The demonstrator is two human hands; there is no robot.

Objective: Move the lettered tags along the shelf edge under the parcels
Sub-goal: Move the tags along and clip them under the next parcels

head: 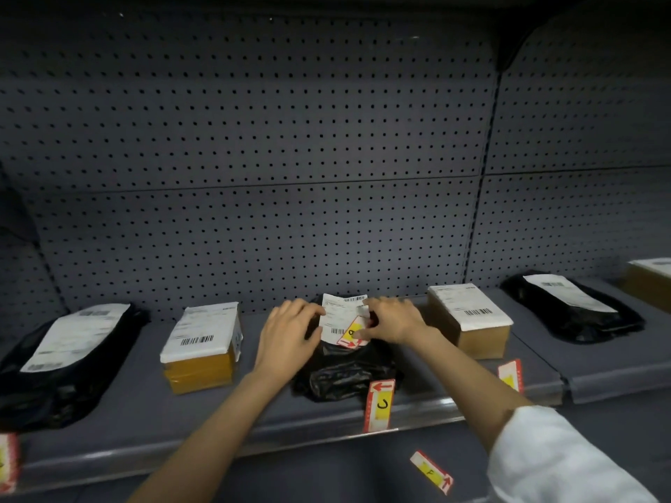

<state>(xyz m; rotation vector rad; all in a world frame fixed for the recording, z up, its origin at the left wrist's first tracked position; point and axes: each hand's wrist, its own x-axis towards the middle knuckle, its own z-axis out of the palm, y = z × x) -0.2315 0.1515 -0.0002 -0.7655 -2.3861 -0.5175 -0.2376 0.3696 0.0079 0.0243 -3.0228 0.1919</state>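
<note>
Where shelf edge [254, 435] runs, tag C [379, 404], tag F [432, 471]

I pinch one red-and-yellow tag [351, 334] on the black parcel [341, 372]; the C tag [379, 404] stands at the shelf edge [254, 435] below it, the F tag [432, 471] lies lower down, others sit far left [7, 461] and right [510, 375]
</note>
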